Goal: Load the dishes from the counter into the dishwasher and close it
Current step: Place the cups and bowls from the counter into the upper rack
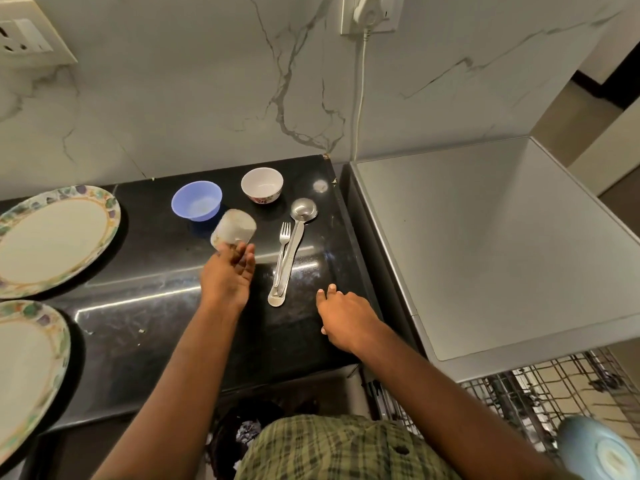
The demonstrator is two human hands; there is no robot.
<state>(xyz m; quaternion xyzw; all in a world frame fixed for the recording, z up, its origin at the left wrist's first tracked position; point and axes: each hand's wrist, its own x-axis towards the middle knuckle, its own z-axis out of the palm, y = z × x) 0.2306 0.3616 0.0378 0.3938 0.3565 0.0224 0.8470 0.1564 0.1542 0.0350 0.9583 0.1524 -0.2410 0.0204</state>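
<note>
Left hand [228, 271] reaches over the black counter [156, 306], fingertips pinching the rim of a white cup [232, 231]. Cup is tilted, base pointing away and up, lying just beyond the fingers. Whether the cup is off the counter cannot be told.

Right hand [341, 315] rests palm down on the counter near its right edge, fingers loosely extended, holding nothing. It lies just right of the handle ends of the fork [282, 251] and ladle [294, 244], not touching them.

Fork lies against the ladle's handle, tines away from the person; ladle bowl at the far end, near a white bowl [262, 185]. Blue bowl [196, 200] stands just behind the cup, left of the white bowl.

Two patterned plates [52, 240] [24, 375] lie flat at the counter's left.

Dishwasher [485, 254] stands beside the counter on the right; wire rack [536, 393] is pulled out, with a bluish dish [595, 448] at its near corner.
</note>
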